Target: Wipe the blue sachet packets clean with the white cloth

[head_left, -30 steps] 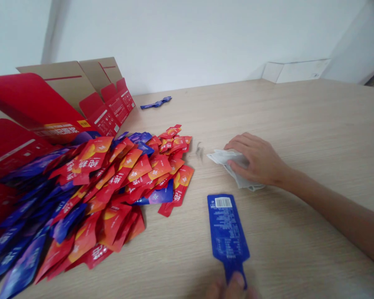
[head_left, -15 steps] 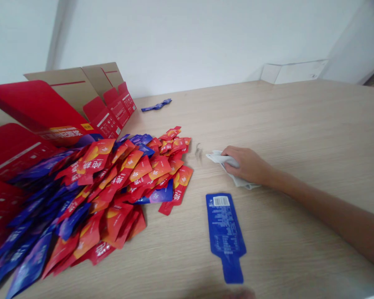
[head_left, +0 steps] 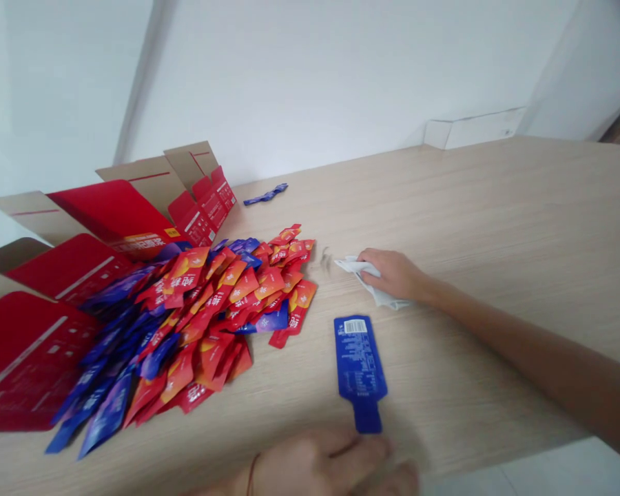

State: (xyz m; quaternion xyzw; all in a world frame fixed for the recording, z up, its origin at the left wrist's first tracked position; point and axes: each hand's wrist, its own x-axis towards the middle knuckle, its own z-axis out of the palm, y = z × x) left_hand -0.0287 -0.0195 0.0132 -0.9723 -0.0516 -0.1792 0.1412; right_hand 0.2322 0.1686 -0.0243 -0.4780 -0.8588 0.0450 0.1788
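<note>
A folded white cloth (head_left: pixel 377 286) lies against the wood-look tabletop under my right hand (head_left: pixel 393 272), whose fingers are closed round it. A faint dark smudge (head_left: pixel 325 258) is on the table just left of the cloth. Nearer me lies a flat blue sachet (head_left: pixel 359 362), its barcode side up and its narrow neck towards me. My left hand (head_left: pixel 331 465), slightly blurred and cut off by the bottom edge, is close to that neck with its fingers apart. Whether it touches the sachet I cannot tell. Nothing shows in its fingers.
A heap of red and orange sachets (head_left: pixel 238 296) mixed with blue sachets (head_left: pixel 108 365) covers the left. Open red cartons (head_left: pixel 31 365) stand behind and beside it. A thin blue packet (head_left: pixel 266 195) lies near the wall, and a white box (head_left: pixel 475 129) sits at the back right.
My left hand has come in from the bottom edge, up to the blue sachet's neck. My right hand still holds the cloth beside the smudge. The camera view has shifted, showing more cartons.
</note>
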